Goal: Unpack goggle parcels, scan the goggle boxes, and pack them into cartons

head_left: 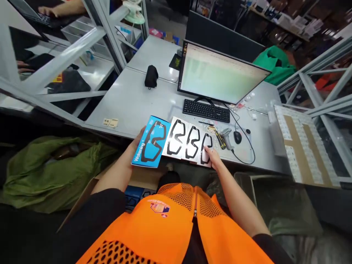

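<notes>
A row of boxes is clamped between my two hands above the desk's front edge. At its left end is a blue box (152, 143) marked "Wokening" with a black glasses-frame outline; my left hand (138, 140) is closed on its outer side. Three white boxes with similar outlines follow: the first white box (165, 148), the middle white box (189, 135) and the right-hand white box (201, 158). My right hand (214, 158) grips the right-hand one, thumb on its printed face. Below, an open carton (141, 178) contains more boxes, including a blue box (133, 192).
On the desk (123, 99) stand a monitor (220, 73), a keyboard (206, 110), a mouse (237, 137) and a barcode scanner (226, 139). A black pouch (151, 76) lies farther back. Metal framing (104, 36) borders the left; a taped cardboard sheet (302, 146) leans at right. Another person's hand (48, 11) is at upper left.
</notes>
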The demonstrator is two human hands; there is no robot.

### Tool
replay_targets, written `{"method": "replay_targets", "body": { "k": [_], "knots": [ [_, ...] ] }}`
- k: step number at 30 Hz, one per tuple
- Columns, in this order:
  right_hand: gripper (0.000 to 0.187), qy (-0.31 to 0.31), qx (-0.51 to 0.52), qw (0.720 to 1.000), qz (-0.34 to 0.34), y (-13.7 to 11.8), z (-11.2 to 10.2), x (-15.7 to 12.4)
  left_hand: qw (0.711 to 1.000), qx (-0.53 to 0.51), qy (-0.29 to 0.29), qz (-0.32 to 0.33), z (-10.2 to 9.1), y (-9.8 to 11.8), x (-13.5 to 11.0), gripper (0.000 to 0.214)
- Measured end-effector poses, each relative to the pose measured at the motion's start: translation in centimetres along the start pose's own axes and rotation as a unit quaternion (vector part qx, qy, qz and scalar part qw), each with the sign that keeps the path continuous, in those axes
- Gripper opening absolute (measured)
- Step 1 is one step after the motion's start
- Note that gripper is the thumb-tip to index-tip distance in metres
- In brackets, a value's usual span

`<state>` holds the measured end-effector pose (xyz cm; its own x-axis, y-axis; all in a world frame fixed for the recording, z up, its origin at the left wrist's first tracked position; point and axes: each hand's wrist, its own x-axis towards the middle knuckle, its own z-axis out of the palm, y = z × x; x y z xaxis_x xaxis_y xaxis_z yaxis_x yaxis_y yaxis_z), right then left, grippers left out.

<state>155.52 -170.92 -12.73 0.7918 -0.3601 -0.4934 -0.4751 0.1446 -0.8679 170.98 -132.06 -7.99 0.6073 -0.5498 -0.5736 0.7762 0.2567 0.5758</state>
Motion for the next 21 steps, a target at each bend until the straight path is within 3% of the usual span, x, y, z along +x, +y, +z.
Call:
{"method": "replay_targets", "body": {
  "k": [3, 6, 9, 11, 13, 16, 18, 21],
  "knots": [
    [0.05, 0.009, -0.037, 0.999, 0.036, -1.4, 2.4, 5.7, 0.991, 0.033, 0.111, -0.065, -2.5, 4.0, 5.3, 0.075],
    [0.053, 0.038, -0.073, 0.995, 0.06, -1.5, 3.7, 9.9, 0.975, 0.102, 0.175, -0.09, -4.3, 6.9, 10.6, 0.072],
    [0.062, 0.054, -0.147, 0.987, 0.041, -1.2, 4.2, 12.7, 0.943, 0.233, 0.238, 0.004, -5.7, 8.2, 14.6, 0.063],
    [0.066, 0.053, -0.197, 0.979, 0.023, -1.2, 4.3, 13.7, 0.881, 0.342, 0.317, 0.078, -6.5, 8.4, 16.2, 0.049],
    [0.063, 0.041, -0.226, 0.973, 0.014, -1.4, 4.3, 14.1, 0.819, 0.41, 0.389, 0.101, -7.1, 8.4, 16.7, 0.034],
    [0.059, 0.018, -0.243, 0.97, 0.015, -1.4, 3.4, 13.8, 0.777, 0.431, 0.452, 0.084, -7.7, 8.4, 15.8, 0.023],
    [0.064, 0.016, -0.255, 0.967, 0.001, -1.2, 1.4, 13.4, 0.768, 0.43, 0.47, 0.067, -8.0, 8.3, 14.4, 0.026],
    [0.075, 0.055, -0.273, 0.959, -0.049, -0.3, -4.1, 13.0, 0.784, 0.42, 0.455, 0.033, -7.7, 7.8, 12.2, 0.04]
  ]
}}
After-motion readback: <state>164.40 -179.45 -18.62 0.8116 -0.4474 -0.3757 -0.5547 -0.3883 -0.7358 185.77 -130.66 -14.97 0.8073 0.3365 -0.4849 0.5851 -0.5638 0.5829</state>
